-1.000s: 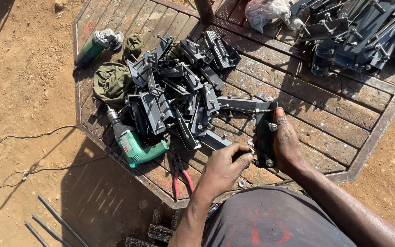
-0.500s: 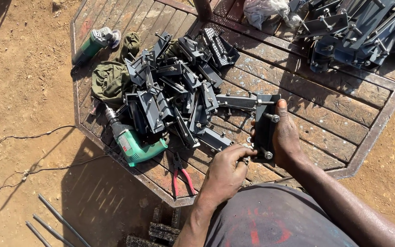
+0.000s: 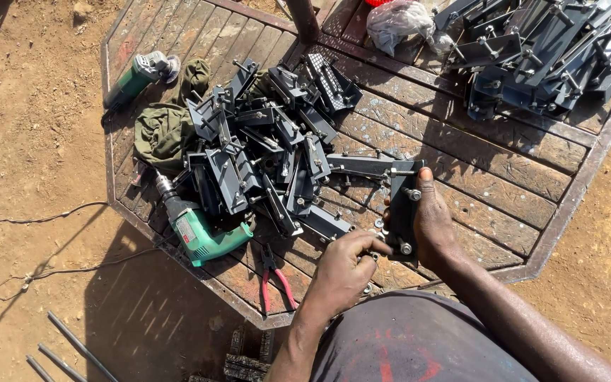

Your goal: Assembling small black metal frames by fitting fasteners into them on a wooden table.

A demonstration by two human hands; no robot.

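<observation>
Dirt ground (image 3: 30,141) is surrounding the slatted wooden tabletop (image 3: 475,152), which is filling most of the frame under hard sunlight. A heap of dark metal brackets (image 3: 263,152) is lying left of centre, a second stack (image 3: 546,49) at upper right. Compared with a second ago, the right hand (image 3: 436,226) is now pressing the bolted bracket plate (image 3: 402,205) flatter at lower centre, clamped along its edge, while the left hand (image 3: 344,272) has crept closer, fingers pinched together on a small bolt at the plate's lower corner. A green drill (image 3: 203,233) and red-handled pliers (image 3: 275,279) are lying at lower left.
</observation>
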